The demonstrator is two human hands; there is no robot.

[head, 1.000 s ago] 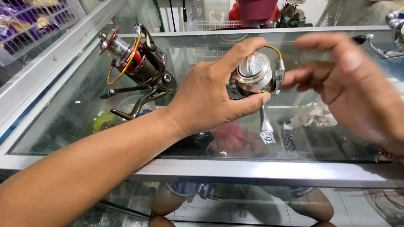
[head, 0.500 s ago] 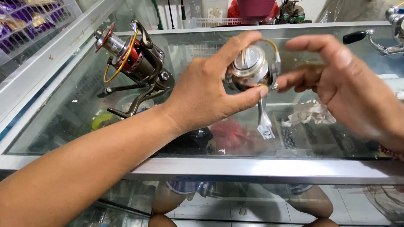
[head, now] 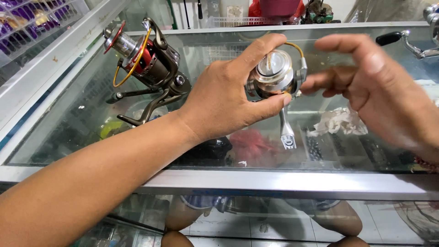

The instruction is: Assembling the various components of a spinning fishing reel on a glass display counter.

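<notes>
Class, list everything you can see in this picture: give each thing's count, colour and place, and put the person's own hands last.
silver spinning fishing reel: one, silver with gold line, held above the counter.
dark bronze and red fishing reel: one, lying on the glass, left.
chrome reel handle with black knob: one, far right edge.
glass display counter: one, aluminium-framed, goods inside.
crumpled white paper: one, under the glass, right.
white wire basket: one, top left, purple packets inside.
left hand: grips the silver reel.
right hand: open, fingertips by the reel.
</notes>
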